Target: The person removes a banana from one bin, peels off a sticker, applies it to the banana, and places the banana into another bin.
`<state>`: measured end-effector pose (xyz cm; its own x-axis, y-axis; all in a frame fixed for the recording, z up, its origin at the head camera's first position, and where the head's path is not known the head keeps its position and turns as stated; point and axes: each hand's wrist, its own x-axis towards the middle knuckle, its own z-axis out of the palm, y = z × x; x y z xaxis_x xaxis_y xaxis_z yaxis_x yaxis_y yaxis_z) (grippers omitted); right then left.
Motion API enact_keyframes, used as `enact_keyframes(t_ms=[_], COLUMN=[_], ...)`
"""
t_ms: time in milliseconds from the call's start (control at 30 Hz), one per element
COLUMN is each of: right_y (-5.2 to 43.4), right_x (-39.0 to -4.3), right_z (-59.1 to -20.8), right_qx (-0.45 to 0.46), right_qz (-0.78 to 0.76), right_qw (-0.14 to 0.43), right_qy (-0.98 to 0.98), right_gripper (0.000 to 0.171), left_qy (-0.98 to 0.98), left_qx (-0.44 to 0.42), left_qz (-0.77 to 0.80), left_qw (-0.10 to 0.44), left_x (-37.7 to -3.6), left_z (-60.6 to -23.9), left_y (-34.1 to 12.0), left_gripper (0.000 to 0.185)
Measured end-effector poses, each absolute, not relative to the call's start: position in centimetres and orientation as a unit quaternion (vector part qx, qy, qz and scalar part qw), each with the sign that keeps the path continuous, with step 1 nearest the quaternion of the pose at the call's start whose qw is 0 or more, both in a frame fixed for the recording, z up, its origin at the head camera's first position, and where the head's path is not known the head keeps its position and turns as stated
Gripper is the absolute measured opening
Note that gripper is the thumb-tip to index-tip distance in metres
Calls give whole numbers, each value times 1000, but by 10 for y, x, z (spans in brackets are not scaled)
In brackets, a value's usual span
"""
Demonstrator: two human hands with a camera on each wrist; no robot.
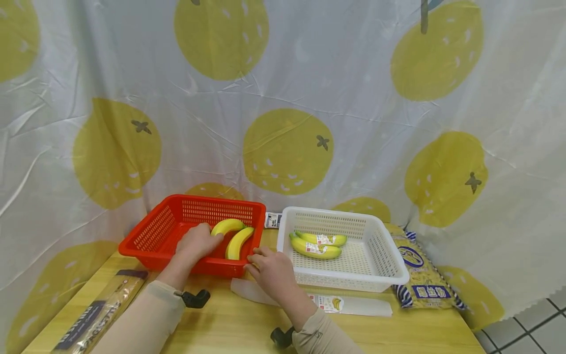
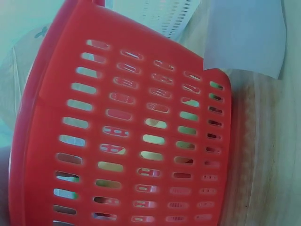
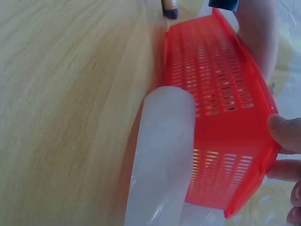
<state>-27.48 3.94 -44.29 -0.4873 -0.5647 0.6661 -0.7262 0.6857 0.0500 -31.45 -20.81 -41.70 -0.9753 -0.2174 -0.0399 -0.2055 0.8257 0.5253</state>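
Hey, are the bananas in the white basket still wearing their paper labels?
Yes, both yellow bananas lying in the white plastic basket show white paper labels in the head view.
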Motion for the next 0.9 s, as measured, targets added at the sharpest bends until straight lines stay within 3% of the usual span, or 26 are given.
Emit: enact_keyframes(t_ms=[200, 533, 667, 800, 900], right_y=[39, 43, 51, 73, 95], right_x=[-276, -270, -263, -256, -250], right_z=[-445, -446, -449, -456, -467], right_qx=[380, 388, 427, 464, 459], right_qz=[114, 79, 109, 197, 312], right_qw=[336, 345, 389, 405, 349], right_qy=[-854, -851, -809, -762, -755], right_gripper=[20, 26, 24, 13, 17], left_qy=[-949, -914, -861, -804, -766], left_qx=[117, 93, 59, -21, -123], left_qz=[-276, -261, -342, -441, -511], left_qw=[93, 296, 371, 397, 370], left_x=[-313, -302, -281, -253, -230], left_z=[-415, -413, -410, -407, -411], left_y=[-207, -208, -208, -203, -196], left_gripper=[52, 42, 38, 30, 31])
